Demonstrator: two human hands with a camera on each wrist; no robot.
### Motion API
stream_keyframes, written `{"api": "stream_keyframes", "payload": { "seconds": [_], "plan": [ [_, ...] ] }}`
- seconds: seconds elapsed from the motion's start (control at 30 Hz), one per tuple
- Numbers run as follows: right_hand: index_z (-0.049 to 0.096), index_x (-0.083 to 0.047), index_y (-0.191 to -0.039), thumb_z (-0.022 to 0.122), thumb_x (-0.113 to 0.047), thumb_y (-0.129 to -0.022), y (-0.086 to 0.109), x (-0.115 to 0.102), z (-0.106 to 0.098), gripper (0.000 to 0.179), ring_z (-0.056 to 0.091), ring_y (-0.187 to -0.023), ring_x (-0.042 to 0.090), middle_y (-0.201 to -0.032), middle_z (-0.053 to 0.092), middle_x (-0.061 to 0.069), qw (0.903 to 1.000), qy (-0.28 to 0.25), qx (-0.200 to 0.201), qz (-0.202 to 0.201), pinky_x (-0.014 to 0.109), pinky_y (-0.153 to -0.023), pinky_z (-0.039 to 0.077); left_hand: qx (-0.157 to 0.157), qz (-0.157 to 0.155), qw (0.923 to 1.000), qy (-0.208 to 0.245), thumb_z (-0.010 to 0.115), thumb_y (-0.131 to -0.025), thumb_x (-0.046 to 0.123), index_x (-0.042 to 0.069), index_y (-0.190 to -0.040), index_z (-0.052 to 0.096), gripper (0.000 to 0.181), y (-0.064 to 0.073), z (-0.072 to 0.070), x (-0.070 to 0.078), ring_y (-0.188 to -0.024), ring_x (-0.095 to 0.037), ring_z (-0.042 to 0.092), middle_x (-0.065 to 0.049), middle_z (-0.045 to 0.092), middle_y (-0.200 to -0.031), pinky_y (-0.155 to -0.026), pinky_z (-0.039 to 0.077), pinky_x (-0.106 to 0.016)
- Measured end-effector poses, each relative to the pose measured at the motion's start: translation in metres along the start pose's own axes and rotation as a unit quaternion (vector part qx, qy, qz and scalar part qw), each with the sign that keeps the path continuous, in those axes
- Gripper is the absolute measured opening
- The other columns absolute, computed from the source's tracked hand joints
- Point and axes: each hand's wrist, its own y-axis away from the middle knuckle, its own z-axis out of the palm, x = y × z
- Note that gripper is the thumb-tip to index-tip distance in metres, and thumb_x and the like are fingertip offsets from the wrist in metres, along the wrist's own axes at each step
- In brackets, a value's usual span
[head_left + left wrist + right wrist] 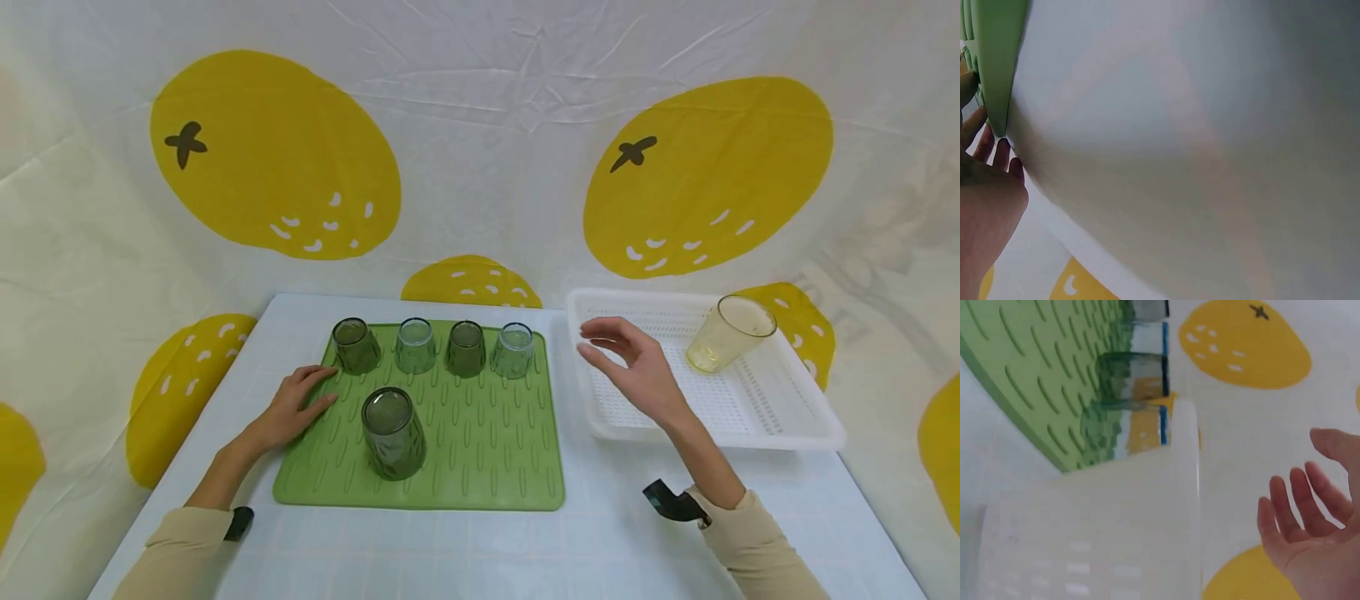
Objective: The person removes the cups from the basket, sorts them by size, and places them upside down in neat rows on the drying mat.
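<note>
My left hand (291,408) rests at the left edge of the green drying mat (487,467), its fingertips on the mat beside a dark glass (357,347). In the left wrist view its fingers (1002,156) lie along the mat's edge. A taller dark glass (394,435) stands upside down at the mat's front left. My right hand (630,367) is over the left part of the white basket (720,439), fingers loosely bent and holding nothing. Inside the basket a yellow-tinted glass (729,335) leans toward the right side.
Along the mat's back edge stand more upturned glasses: a bluish one (416,347), a dark one (466,350) and another bluish one (513,352). A white curtain with yellow fruit prints hangs behind the pale table (420,554).
</note>
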Motion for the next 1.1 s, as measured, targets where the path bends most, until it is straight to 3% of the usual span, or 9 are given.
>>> {"api": "stream_keyframes", "payload": {
  "seconds": [0.17,0.33,0.5,0.67,0.77,0.87,0.97,1.1],
  "plan": [
    [0.064,0.005,-0.125,0.07,0.003,-0.096,-0.001,0.004,-0.027,0.03,0.063,-0.11,0.012,-0.12,0.064,0.02,0.9985,0.032,0.044,-0.004,0.02,-0.101,0.048,0.004,0.008,1.0,-0.002,0.066,-0.099,0.005,-0.011,-0.138,0.053,0.044,0.0,0.001,0.0,-0.122,-0.056,0.041,-0.037,0.046,-0.136,-0.095,0.034,-0.069],
    [0.063,0.008,-0.124,0.07,0.0,-0.096,-0.003,0.008,-0.051,0.03,0.063,-0.105,0.008,-0.115,0.066,0.011,0.9933,0.069,0.092,0.013,0.014,-0.097,0.048,0.006,0.007,1.0,0.0,0.066,-0.099,0.005,-0.011,-0.138,0.054,0.043,0.0,0.0,0.001,-0.122,-0.056,0.041,-0.037,0.046,-0.137,-0.096,0.033,-0.07],
    [0.061,0.009,-0.127,0.069,-0.006,-0.099,-0.004,0.014,-0.072,0.033,0.06,-0.103,0.002,-0.114,0.064,-0.001,0.9829,0.114,0.135,0.05,0.007,-0.092,0.046,0.003,0.005,1.0,0.002,0.066,-0.1,0.006,-0.01,-0.138,0.053,0.044,0.0,0.001,0.001,-0.122,-0.056,0.041,-0.037,0.045,-0.137,-0.095,0.034,-0.07],
    [0.059,0.006,-0.132,0.067,-0.017,-0.101,-0.005,0.015,-0.092,0.038,0.056,-0.104,-0.002,-0.116,0.063,-0.003,0.9679,0.155,0.172,0.098,0.005,-0.091,0.044,0.0,0.003,1.0,-0.001,0.066,-0.1,0.007,-0.011,-0.139,0.053,0.044,0.0,0.0,0.001,-0.122,-0.056,0.041,-0.037,0.045,-0.137,-0.095,0.035,-0.07],
    [0.056,-0.001,-0.138,0.067,-0.03,-0.102,-0.006,0.017,-0.102,0.048,0.055,-0.11,0.003,-0.126,0.06,0.004,0.9522,0.183,0.194,0.149,0.009,-0.098,0.044,-0.002,-0.002,1.0,0.002,0.066,-0.1,0.007,-0.01,-0.139,0.053,0.044,0.0,-0.001,0.002,-0.123,-0.056,0.04,-0.037,0.045,-0.138,-0.097,0.034,-0.07],
    [0.05,-0.007,-0.147,0.063,-0.041,-0.102,-0.006,0.018,-0.113,0.058,0.051,-0.123,0.016,-0.141,0.053,0.011,0.9345,0.203,0.206,0.207,0.02,-0.109,0.041,-0.001,-0.002,1.0,0.003,0.066,-0.1,0.006,-0.01,-0.139,0.053,0.044,0.001,-0.001,0.004,-0.124,-0.056,0.04,-0.037,0.045,-0.138,-0.097,0.034,-0.07],
    [0.042,-0.006,-0.153,0.06,-0.043,-0.102,-0.007,0.02,-0.124,0.066,0.043,-0.135,0.031,-0.151,0.045,0.017,0.9213,0.209,0.214,0.248,0.034,-0.118,0.035,-0.001,-0.004,1.0,0.005,0.066,-0.1,0.006,-0.01,-0.139,0.053,0.044,0.001,-0.002,0.005,-0.124,-0.055,0.04,-0.036,0.045,-0.138,-0.097,0.034,-0.07],
    [0.033,-0.002,-0.157,0.058,-0.044,-0.103,-0.006,0.024,-0.138,0.073,0.032,-0.143,0.041,-0.158,0.036,0.023,0.9081,0.217,0.213,0.288,0.046,-0.122,0.028,0.001,-0.002,1.0,0.003,0.066,-0.099,0.005,-0.01,-0.138,0.054,0.044,0.001,-0.002,0.005,-0.123,-0.055,0.04,-0.036,0.046,-0.138,-0.098,0.033,-0.07]
  ]
}}
